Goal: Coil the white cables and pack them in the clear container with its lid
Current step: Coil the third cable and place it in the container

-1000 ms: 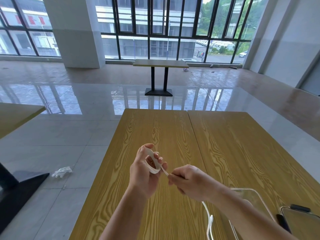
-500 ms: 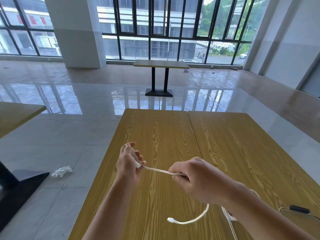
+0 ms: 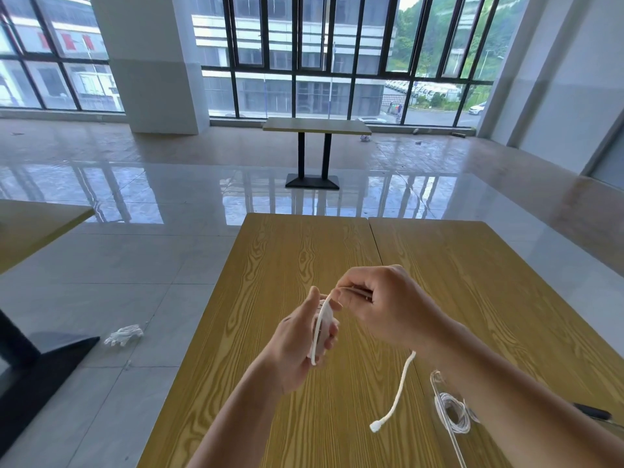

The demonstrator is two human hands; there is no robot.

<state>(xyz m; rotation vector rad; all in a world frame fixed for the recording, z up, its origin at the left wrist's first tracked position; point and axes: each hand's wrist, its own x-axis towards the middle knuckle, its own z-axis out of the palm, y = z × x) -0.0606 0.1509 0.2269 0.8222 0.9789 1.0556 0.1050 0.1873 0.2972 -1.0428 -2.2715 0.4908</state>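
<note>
Hands meet above the near half of the wooden table (image 3: pixel 304 251) in the head view, our one view. We hold our left hand (image 3: pixel 297 342) upright, fingers closed around loops of the white cable (image 3: pixel 320 329) wound about them. Our right hand (image 3: pixel 385 309) sits just beside it on the right, touching at the fingertips, thumb and forefinger pinched on the cable where it leaves the loops. From under the right hand the loose tail (image 3: pixel 398 390) hangs down over the table and ends in a small white plug (image 3: pixel 375 426) — whether the plug rests on the wood or hangs just above it, we cannot tell. Right of that tail, near the table's near right corner, lies the clear container (image 3: pixel 449 430), partly hidden by our right forearm; a second white cable, already coiled (image 3: pixel 452 415), lies inside it. On the tiled floor, left of the table, lies a crumpled white scrap (image 3: pixel 123 335).
</note>
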